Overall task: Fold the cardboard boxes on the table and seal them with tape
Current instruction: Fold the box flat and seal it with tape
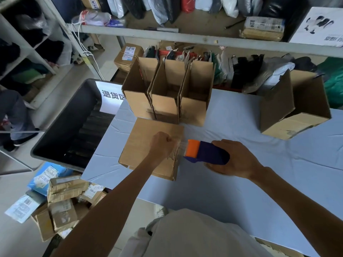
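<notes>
Sealing is in hand: the box (143, 140), at nine o'clock of the tape dispenser (207, 153) gripped by the right hand (236, 159), is pinned by the fisted left hand (162, 143), seemingly pinching the tape (181, 146). Pressing down and cutting are called for next.

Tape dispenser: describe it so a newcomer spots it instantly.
On the pale blue table, right of the closed cardboard box nearest the person, the right hand grips the tape dispenser. It is the only purple-and-orange thing among brown boxes, clear tape running from it to the left hand.
</notes>
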A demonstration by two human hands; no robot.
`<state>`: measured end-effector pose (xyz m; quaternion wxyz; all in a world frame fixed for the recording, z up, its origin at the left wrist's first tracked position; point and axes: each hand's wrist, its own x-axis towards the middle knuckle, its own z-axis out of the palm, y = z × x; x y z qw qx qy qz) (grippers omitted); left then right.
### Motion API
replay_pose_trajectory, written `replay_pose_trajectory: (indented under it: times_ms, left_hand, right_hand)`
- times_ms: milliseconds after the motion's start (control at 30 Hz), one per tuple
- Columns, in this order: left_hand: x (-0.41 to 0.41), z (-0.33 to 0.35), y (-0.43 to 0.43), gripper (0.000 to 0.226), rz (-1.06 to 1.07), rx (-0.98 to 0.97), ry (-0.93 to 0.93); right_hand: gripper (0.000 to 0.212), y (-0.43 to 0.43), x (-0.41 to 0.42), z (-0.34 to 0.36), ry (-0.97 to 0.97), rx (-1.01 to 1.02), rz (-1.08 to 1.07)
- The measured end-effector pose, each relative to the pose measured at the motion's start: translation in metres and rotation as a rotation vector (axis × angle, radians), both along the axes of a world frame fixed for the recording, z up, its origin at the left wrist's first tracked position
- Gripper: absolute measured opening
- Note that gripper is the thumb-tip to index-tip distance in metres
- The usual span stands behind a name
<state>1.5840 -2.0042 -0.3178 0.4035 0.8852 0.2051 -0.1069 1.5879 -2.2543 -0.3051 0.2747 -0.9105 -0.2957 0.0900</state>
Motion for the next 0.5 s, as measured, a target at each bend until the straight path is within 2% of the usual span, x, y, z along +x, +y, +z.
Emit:
replay_pose_trajectory:
  times_ms: [233,400,500]
  left_hand:
    - [-0.007,-0.012,0.022,0.024,0.0,0.082,0.004]
    - [-0.002,-0.022,0.023,0.034,0.04,-0.109,0.032]
    - [0.001,-0.023,0.024,0.025,0.047,-0.17,0.075]
  right_hand:
    - [0.048,-0.011,-0.001,-0.006,-0.055,-0.097,-0.019]
    - [0.048,-0.004,0.006,-0.006,-0.074,-0.234,-0.027]
    - [0.049,-0.003,0.007,-0.007,-0.068,-0.246,-0.032]
